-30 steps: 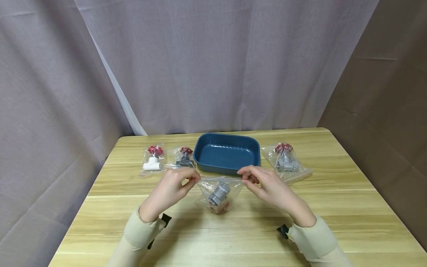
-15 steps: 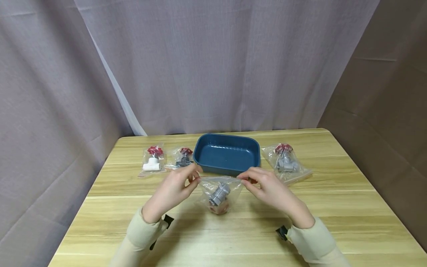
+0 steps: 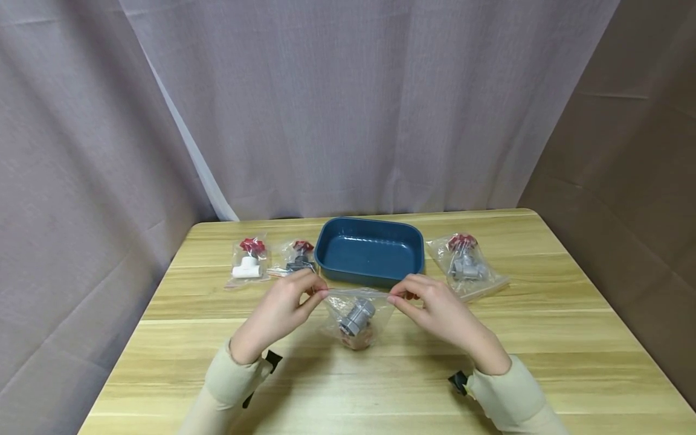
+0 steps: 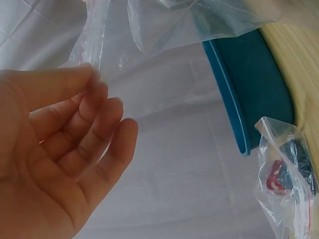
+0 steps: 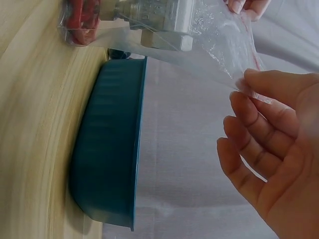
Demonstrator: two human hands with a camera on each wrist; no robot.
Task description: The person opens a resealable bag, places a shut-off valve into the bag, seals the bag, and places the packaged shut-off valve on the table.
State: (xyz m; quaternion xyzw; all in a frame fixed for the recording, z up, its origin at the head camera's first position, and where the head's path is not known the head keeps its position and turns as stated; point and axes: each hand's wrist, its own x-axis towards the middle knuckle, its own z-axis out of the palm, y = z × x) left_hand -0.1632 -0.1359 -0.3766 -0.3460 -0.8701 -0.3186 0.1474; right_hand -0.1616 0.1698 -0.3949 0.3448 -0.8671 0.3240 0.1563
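Observation:
A clear zip-lock bag [image 3: 377, 311] hangs between both hands in front of the blue basin. Inside it lies a grey metal valve [image 3: 357, 317] with its red handwheel [image 5: 83, 20] at the bottom. My left hand [image 3: 283, 308] pinches the top left corner of the bag between thumb and index finger. At the opposite top corner, my right hand [image 3: 437, 308] pinches the zip edge the same way. The other fingers of each hand are loosely bent, touching nothing. Whether the zip is sealed cannot be told.
Behind the bag stands a dark blue basin [image 3: 326, 272]. To its left lie a bagged white valve [image 3: 248, 267] and a bagged dark grey valve [image 3: 299, 263]. A bagged grey valve [image 3: 466, 266] lies to its right. Curtains [image 3: 348, 109] hang behind the wooden table [image 3: 544, 338].
My right hand has shifted slightly left along the bag's top edge. The left hand's fingers have closed up again after lifting apart a little. The bag and valve stay nearly in place.

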